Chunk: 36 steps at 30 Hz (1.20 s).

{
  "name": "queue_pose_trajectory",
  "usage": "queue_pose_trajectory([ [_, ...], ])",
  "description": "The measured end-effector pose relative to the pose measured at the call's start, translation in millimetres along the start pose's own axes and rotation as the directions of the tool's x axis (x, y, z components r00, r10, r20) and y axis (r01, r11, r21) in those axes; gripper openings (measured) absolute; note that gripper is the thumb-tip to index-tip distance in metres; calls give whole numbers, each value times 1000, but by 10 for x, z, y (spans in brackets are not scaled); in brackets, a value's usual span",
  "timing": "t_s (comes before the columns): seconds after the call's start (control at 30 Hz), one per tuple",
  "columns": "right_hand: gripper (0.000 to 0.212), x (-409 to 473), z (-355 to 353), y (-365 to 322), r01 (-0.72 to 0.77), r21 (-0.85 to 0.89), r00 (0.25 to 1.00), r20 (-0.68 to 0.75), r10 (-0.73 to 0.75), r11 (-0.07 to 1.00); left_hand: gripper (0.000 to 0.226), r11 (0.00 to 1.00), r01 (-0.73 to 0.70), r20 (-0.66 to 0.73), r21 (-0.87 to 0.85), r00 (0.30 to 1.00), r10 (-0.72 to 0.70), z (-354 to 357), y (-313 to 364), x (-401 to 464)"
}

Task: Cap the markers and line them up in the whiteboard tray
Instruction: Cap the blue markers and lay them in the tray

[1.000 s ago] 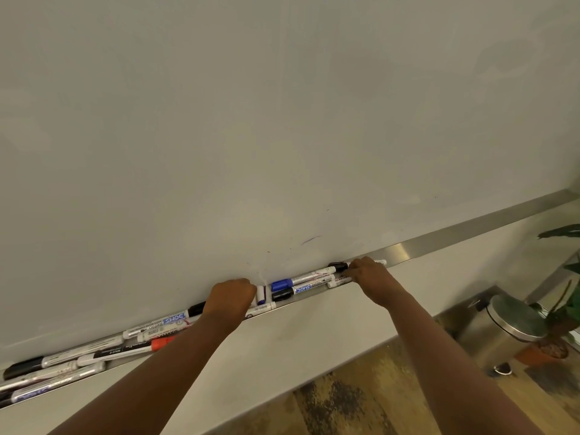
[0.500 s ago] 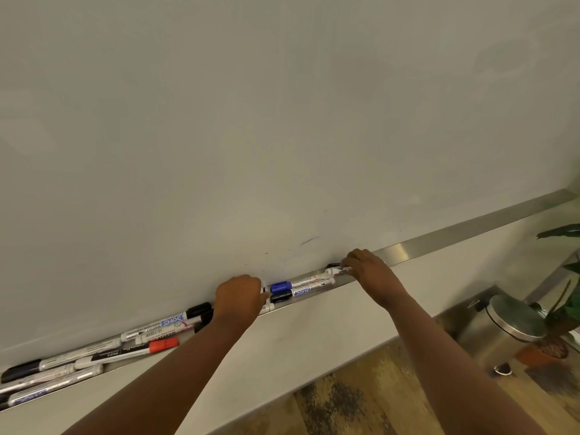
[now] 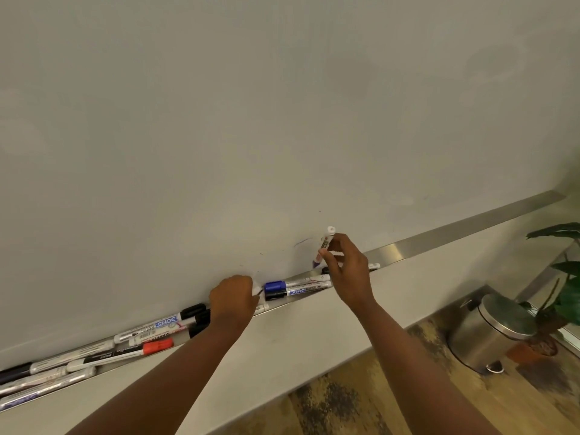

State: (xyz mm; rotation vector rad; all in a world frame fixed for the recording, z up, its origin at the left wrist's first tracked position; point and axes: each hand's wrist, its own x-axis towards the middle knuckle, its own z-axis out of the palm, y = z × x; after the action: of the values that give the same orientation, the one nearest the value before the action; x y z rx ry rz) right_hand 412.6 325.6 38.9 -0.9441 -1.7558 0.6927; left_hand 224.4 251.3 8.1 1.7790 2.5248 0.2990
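An uncapped marker is pinched upright above the whiteboard tray by the right hand; the left hand is closed, contents unclear; many markers lie unaligned

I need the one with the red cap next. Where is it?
The red-capped marker lies in the whiteboard tray, lower left in the head view, left of the left hand.

Steel whiteboard tray, markers strewn along it (blue-capped one mid-tray)
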Motion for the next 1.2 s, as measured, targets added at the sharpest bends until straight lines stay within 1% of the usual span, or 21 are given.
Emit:
queue_pose_trajectory([
  [0.03,10,-12,48,-37,-91,118,995,-17,94,989,23,997,-14,-41,-72,999,11,0,-28,-8],
  [0.07,10,-26,95,-78,-186,262,981,-10,196,947,22,986,-35,-84,-165,996,21,-1,-53,-21],
  [0.13,14,-57,191,-161,-331,538,935,76,346,775,20,916,-89,-167,-390,986,24,-21,-84,-61],
  [0.17,18,-72,219,-178,-368,608,917,113,382,703,18,868,-123,-202,-482,979,27,-30,-79,-77],
  [0.2,21,-84,255,-209,-385,632,909,132,396,673,17,829,-164,-235,-534,971,41,-53,-94,-95],
  [0.3,23,-99,321,-272,-394,609,909,146,391,688,17,789,-253,-301,-560,949,91,-98,-125,-133],
  [0.47,24,-83,362,-343,-410,608,904,170,392,680,16,762,-302,-320,-573,938,131,-129,-169,-147],
  [0.57,18,-99,355,-355,-442,608,892,217,397,659,16,734,-288,-237,-615,955,177,-166,-207,-146],
  [0.63,18,-117,348,-353,-459,566,888,267,374,684,17,718,-262,-147,-645,964,220,-206,-238,-150],
  [0.7,17,-124,337,-363,-452,526,891,308,333,721,18,721,-249,-90,-646,964,252,-244,-261,-160],
  [0.8,19,-137,332,-407,-436,489,890,360,280,755,22,717,-253,-66,-649,958,279,-272,-269,-176],
  [0.87,20,-142,356,-444,-428,476,892,359,275,768,21,717,-257,-82,-648,959,270,-272,-270,-193],
  [0.97,21,-152,420,-479,-428,454,898,310,312,781,17,749,-277,-142,-602,960,241,-274,-274,-202],
  [1.03,19,-158,447,-472,-451,473,890,296,346,757,17,785,-292,-177,-546,956,233,-276,-295,-196],
  [1.13,16,-168,446,-428,-517,455,854,336,398,725,21,845,-324,-149,-425,946,288,-292,-324,-166],
  [1.2,18,-173,428,-389,-536,429,844,298,447,727,23,878,-337,-107,-341,941,320,-306,-325,-135],
])
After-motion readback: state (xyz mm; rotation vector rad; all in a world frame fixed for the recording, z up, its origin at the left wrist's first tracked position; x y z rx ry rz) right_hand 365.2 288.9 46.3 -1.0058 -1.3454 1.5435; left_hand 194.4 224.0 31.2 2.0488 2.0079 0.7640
